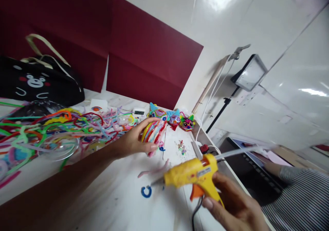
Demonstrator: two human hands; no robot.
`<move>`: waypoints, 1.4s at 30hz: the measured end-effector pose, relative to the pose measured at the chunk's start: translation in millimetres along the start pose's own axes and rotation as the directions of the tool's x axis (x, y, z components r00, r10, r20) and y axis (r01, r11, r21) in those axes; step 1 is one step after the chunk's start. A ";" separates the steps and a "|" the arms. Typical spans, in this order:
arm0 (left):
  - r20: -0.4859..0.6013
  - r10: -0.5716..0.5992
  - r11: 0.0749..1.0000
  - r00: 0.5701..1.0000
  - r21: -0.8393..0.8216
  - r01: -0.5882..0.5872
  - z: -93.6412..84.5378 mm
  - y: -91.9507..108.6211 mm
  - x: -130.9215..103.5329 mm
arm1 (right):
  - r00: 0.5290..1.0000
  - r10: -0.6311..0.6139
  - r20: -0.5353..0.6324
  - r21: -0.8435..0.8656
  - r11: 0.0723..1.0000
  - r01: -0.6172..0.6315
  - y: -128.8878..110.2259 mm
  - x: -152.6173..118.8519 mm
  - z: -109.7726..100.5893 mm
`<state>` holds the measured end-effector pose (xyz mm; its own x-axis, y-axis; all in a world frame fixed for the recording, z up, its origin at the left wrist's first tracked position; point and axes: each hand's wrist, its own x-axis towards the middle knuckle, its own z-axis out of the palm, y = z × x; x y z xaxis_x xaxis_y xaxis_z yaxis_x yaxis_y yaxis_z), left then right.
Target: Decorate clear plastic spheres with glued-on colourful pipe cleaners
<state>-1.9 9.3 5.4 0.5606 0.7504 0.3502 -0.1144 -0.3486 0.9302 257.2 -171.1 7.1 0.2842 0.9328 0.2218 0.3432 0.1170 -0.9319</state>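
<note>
My left hand point(137, 138) is closed around a rounded craft piece covered in rainbow-striped pipe cleaners point(155, 131). In my right hand point(231, 200) is a yellow hot glue gun point(191, 172) with an orange trigger, a clear glue stick jutting from its back. The gun's blurred nozzle points left, close to a curled blue pipe cleaner point(146, 191) on the white table; I cannot tell whether they touch. A pale pink pipe cleaner strip point(154, 171) lies between the gun and the striped piece.
Loose coloured pipe cleaners point(59, 125) and a clear plastic dome point(60, 147) cover the table's left. Behind stand finished-looking animal heads point(187, 122) and a small digital clock point(138, 112). A black bag point(38, 80) sits back left, a lamp point(250, 72) back right. A person in a striped top point(300, 196) is at right.
</note>
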 end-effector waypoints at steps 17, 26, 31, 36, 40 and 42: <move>0.064 -0.013 0.979 0.998 0.203 -0.001 7.5 9.6 -7.4 | 0.966 -0.175 -0.188 0.137 0.970 0.202 18.8 10.7 41.5; 0.102 0.015 0.959 0.995 0.281 -0.043 4.9 9.2 -7.6 | 0.948 -0.274 -0.159 0.038 0.958 0.284 33.9 11.7 26.2; 0.108 0.052 0.949 0.993 0.304 -0.082 4.3 7.4 -7.0 | 0.934 -0.345 -0.096 0.008 0.938 0.348 36.2 9.8 21.0; 0.123 0.066 0.942 0.990 0.319 -0.103 3.8 6.4 -7.2 | 0.909 -0.413 -0.056 -0.013 0.911 0.413 36.6 9.8 22.0; 0.114 0.035 0.940 0.993 0.333 -0.071 3.8 7.1 -7.4 | 0.905 -0.421 -0.065 -0.003 0.907 0.422 40.9 10.2 21.5; 0.115 0.032 0.938 0.993 0.340 -0.070 3.9 7.6 -7.3 | 0.901 -0.430 -0.056 -0.003 0.903 0.430 42.0 10.3 20.7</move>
<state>-3.6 -1.1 9.5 0.6474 0.6690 0.3651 0.1321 -0.5703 0.8107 256.0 -149.5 -35.7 0.1587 0.7715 0.6162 0.4347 0.5058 -0.7452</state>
